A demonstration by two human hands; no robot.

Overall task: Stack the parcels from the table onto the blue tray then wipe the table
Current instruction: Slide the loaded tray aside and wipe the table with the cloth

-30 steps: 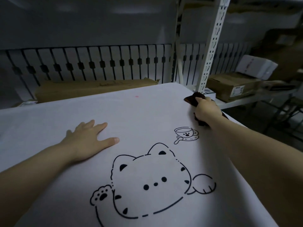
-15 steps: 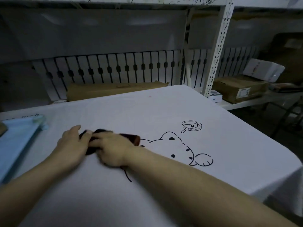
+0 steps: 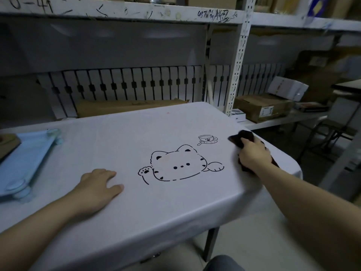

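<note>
A light blue tray (image 3: 29, 159) sat at the table's (image 3: 136, 202) left edge; a dark cloth (image 3: 242, 138) lay crumpled near its right edge.

Right hand (image 3: 254, 153) with the dark cloth (image 3: 242, 138) now out at the table's (image 3: 175, 202) far right edge, beside the teacup print (image 3: 207, 139), no longer bunched against the left hand (image 3: 99, 184) as half a second ago. Left hand flat on the tablecloth, apart from the cloth. Cat print (image 3: 178, 163) uncovered in full.
</note>
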